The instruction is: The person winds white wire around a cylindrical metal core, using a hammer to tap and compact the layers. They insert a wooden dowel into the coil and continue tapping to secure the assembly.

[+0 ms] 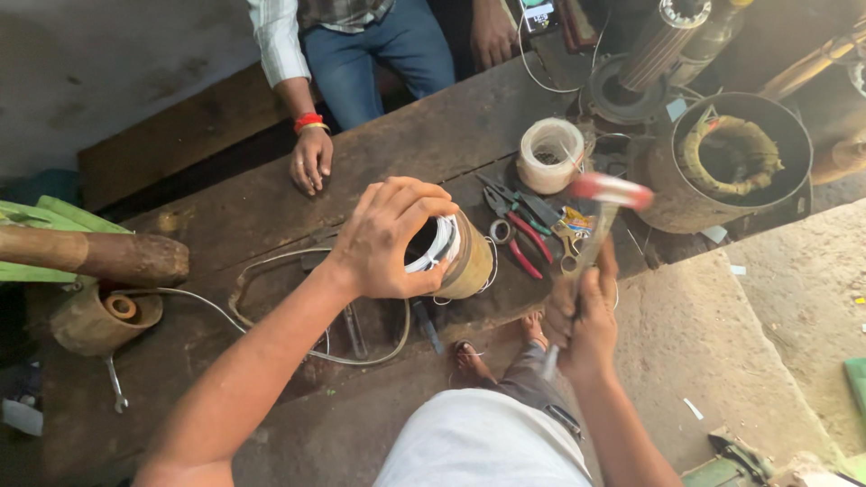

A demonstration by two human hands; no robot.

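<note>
1. Far left of the tabletop (271,203): a rusty cylindrical part (104,317) with a wrench (115,383) just beside it, and a thick brown shaft (95,257) lying above them.
2. A grey cable (271,298) loops across the dark wood, running toward the middle.
3. At the top, another person's hand (311,160) rests flat on the tabletop, red band on the wrist; not mine.
4. My left hand (392,239) sits at centre, fingers (431,203) curled wide over the open end of a brass-coloured stator cylinder (465,261), gripping it at the rim. White insulation shows inside the mouth.
5. The cylinder lies on its side on the tabletop, long axis running roughly left-right, open mouth toward my left hand.
6. Just right of it: red-handled pliers (523,239) and scissors, loose on the wood, with a roll of white tape (550,155) behind them.
7. My right hand (582,325) is closed tight round the handle of a hammer (606,194), red-and-white head raised and blurred, probably mid-swing, hard to be sure.
8. Key relation: the hammer head hangs up and to the right of the cylinder, apart from it; the left hand is the one on the cylinder, the right hand well clear.
9. Far right: a big dark motor housing (740,153) with yellow-green windings inside.
</note>
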